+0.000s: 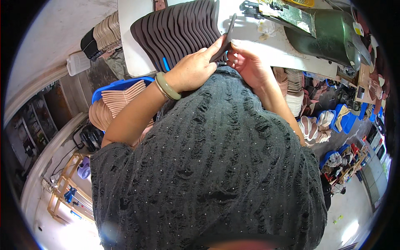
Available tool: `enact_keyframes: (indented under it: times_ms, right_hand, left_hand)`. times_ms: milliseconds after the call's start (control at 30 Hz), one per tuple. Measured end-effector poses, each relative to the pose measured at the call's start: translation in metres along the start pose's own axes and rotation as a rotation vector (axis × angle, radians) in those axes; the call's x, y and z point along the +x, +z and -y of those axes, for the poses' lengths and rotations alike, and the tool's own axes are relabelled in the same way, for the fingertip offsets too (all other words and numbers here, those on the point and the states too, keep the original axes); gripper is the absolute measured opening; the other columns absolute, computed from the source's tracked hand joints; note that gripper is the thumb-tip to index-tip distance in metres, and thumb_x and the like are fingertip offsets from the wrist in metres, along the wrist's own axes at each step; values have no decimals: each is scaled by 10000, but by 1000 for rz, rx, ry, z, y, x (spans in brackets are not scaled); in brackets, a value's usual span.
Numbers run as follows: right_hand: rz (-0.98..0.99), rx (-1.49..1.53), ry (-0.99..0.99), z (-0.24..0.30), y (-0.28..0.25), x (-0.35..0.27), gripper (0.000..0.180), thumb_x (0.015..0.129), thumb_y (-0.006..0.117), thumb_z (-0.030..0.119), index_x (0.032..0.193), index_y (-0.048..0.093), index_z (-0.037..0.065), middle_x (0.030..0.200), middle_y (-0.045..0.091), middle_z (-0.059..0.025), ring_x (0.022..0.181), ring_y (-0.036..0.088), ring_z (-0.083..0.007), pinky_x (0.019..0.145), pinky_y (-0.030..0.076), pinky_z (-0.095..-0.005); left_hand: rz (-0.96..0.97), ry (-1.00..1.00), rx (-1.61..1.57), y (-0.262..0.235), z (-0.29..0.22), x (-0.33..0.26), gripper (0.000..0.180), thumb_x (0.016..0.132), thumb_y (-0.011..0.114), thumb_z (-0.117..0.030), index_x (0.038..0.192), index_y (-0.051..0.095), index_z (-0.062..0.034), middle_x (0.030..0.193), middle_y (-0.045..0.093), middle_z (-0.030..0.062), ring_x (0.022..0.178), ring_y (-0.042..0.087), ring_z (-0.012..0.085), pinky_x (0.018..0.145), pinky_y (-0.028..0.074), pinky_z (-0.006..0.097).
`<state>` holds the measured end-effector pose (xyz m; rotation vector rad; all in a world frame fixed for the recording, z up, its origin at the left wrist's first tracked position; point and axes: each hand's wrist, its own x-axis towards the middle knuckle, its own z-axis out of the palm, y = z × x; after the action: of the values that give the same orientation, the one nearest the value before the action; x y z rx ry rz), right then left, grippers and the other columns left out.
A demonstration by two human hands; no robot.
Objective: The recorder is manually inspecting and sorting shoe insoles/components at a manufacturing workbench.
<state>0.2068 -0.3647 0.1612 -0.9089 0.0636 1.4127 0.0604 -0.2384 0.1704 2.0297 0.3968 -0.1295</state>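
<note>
A dark brown insole (230, 35), seen nearly edge-on, is held upright between my two hands at the table's near edge. My left hand (195, 70) grips it from the left with fingers closed. A pale green bangle (167, 86) is on that wrist. On the other side, my right hand (252, 66) pinches its near part between thumb and fingers. Just left of it, a long row of matching dark insoles (177, 31) stands packed together on the white table (138, 62). A small blue strip (166, 64) shows at the row's near edge.
A dark green machine (321, 35) occupies the table's right side. Beside my left arm, a blue basket (121, 84) holds beige insoles (121, 99). More stacked insoles (294, 89) stand below the table at right, near blue bins (345, 121). A whitish plastic jug (78, 63) is at far left.
</note>
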Motion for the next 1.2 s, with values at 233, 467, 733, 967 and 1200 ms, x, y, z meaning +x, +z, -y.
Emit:
enact_keyframes:
  times_ms: [233, 467, 733, 967, 1200]
  right_hand:
    - [-72, -212, -76, 4, 5, -3, 171, 823, 654, 229, 841, 622, 62, 692, 555, 22, 586, 492, -62, 574, 398, -194]
    - [43, -340, -118, 6, 0, 1, 138, 808, 663, 205, 784, 604, 83, 649, 519, 40, 578, 432, -44, 552, 325, -176]
    - [79, -227, -131, 7, -1, -1, 101, 815, 629, 145, 843, 623, 48, 662, 518, 33, 598, 438, -58, 574, 349, -190]
    - [59, -359, -178, 4, -8, 2, 130, 821, 630, 169, 859, 626, 45, 695, 553, 17, 627, 473, -65, 595, 378, -199]
    - [69, -427, -233, 0, -8, 4, 147, 832, 628, 184, 864, 621, 40, 691, 563, 7, 623, 497, -81, 630, 405, -217]
  left_hand:
    - [32, -23, 53, -3, -6, -2, 682, 852, 479, -163, 1446, 144, -156, 980, 582, 234, 891, 603, 345, 814, 462, 401]
    - [168, -107, -152, -2, -3, -1, 667, 871, 495, -141, 1441, 150, -105, 1235, 473, 193, 1101, 498, 254, 934, 394, 328]
    - [147, -50, -560, -2, -7, -4, 652, 876, 531, -53, 1424, 180, -17, 1439, 305, 87, 1264, 348, 116, 1029, 304, 245]
    - [120, -69, -435, 4, 0, -5, 632, 885, 536, -87, 1420, 206, -26, 1406, 361, 81, 1234, 385, 110, 1007, 333, 247]
    - [88, -142, -310, 7, -1, -8, 628, 882, 548, -130, 1428, 237, -95, 1303, 474, 80, 995, 511, 83, 888, 408, 231]
